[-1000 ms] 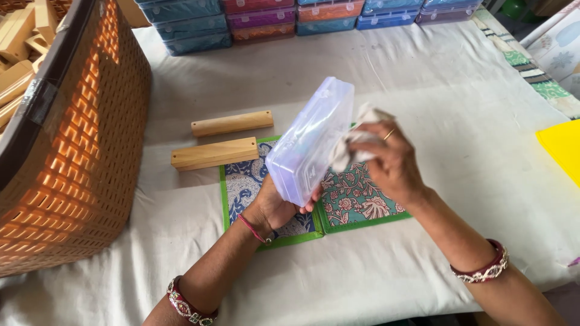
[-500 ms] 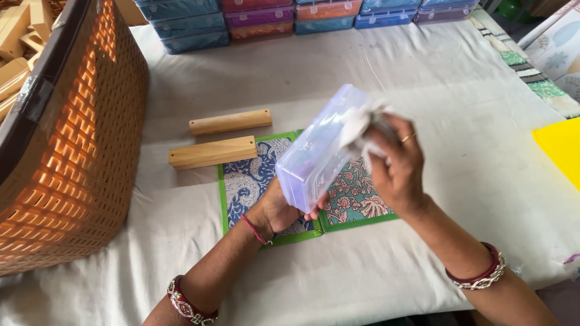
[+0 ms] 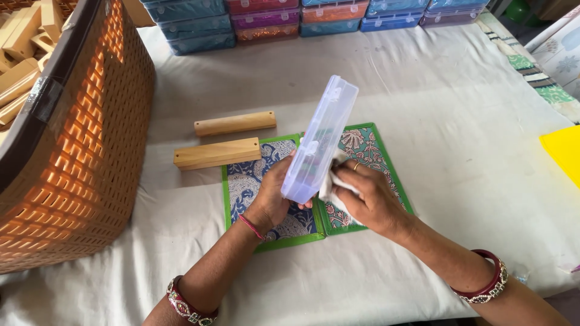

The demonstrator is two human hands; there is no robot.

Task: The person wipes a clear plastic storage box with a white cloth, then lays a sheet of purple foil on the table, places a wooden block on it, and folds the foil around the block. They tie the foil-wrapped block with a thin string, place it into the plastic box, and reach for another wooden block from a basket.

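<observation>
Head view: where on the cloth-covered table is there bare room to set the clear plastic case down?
Bare cloth lies between the patterned mat, the row of stacked boxes and the yellow sheet. Another patch runs along the near edge. It is crowded on the left: wooden blocks sit beside the orange basket.

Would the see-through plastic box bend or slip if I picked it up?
Probably not bend: the clear plastic box keeps its flat shape while the left hand holds it tilted on edge. It may be a bit slippery, since its sides look smooth and glossy. It seems light, as one hand supports it while the right hand presses a white cloth against it.
</observation>
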